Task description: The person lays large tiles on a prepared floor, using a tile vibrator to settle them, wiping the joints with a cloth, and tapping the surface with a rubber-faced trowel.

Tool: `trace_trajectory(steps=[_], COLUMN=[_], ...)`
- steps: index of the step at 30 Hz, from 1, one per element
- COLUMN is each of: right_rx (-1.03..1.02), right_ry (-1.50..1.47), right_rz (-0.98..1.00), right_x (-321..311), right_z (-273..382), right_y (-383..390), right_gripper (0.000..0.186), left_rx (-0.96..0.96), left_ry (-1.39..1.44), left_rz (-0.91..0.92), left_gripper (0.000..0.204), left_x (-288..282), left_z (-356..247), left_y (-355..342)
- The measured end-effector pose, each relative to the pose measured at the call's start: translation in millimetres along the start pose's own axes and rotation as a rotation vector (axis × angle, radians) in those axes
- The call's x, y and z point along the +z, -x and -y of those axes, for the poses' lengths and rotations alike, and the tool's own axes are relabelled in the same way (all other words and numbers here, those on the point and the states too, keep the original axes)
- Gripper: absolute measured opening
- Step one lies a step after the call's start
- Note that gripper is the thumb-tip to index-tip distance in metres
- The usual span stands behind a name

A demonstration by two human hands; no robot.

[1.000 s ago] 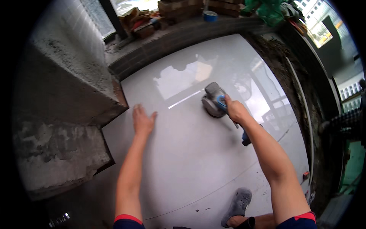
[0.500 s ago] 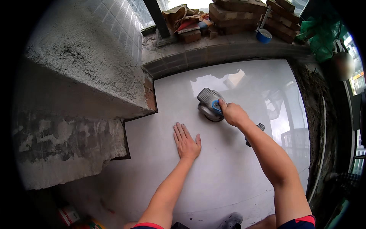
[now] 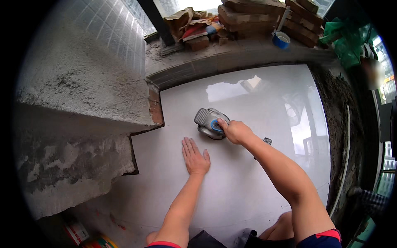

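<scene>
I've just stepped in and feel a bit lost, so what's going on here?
A person's right hand grips a gray handheld tool, which appears to rest on a glossy pale slab. The left hand lies palm down on the same slab, apart from the tool. Bricks are stacked on the ledge beyond.

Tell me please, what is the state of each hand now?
Left hand: open, fingers extended, flat on the tile.
Right hand: closed, holding the tool.
</scene>
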State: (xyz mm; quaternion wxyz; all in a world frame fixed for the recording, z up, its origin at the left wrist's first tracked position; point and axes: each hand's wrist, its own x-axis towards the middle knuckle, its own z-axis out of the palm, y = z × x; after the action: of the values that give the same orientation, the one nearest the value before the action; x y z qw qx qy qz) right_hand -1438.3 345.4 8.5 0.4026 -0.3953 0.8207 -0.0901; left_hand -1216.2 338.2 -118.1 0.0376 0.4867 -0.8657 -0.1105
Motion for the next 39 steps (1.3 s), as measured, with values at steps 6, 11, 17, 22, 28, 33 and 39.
trace_trajectory(steps=[6,11,17,22,28,33,39], right_rx=[0.105,0.396,0.534,0.680,0.680,0.675,0.634], right_ry=[-0.003,-0.174,-0.393,-0.460,-0.427,-0.425,-0.411], right_rz=[0.018,-0.055,-0.208,-0.237,-0.163,-0.162,-0.178], right_x=[-15.1,-59.8,-23.0,30.5,40.4,42.5,30.7], right_z=[-103.7,-250.5,-260.5,-248.9,-243.6,-238.6,-266.7], right_y=[16.9,97.6,152.3,205.2,221.5,226.9,238.2], right_gripper=[0.090,0.096,0.097,0.090,0.086,0.085,0.090], left_rx=[0.066,0.182,0.223,0.326,0.339,0.354,0.330], left_ry=[-0.094,-0.112,-0.096,-0.116,-0.130,-0.127,-0.111], left_rz=[-0.183,-0.261,-0.257,-0.028,-0.010,-0.055,-0.040], left_gripper=[0.072,0.067,0.073,0.080,0.078,0.078,0.078], left_x=[13.9,19.0,41.0,36.7,31.7,34.1,34.8], left_z=[32.6,11.9,-32.8,-83.5,-92.9,-88.9,-88.0], left_y=[8.0,1.4,71.7,145.5,148.7,145.3,142.9])
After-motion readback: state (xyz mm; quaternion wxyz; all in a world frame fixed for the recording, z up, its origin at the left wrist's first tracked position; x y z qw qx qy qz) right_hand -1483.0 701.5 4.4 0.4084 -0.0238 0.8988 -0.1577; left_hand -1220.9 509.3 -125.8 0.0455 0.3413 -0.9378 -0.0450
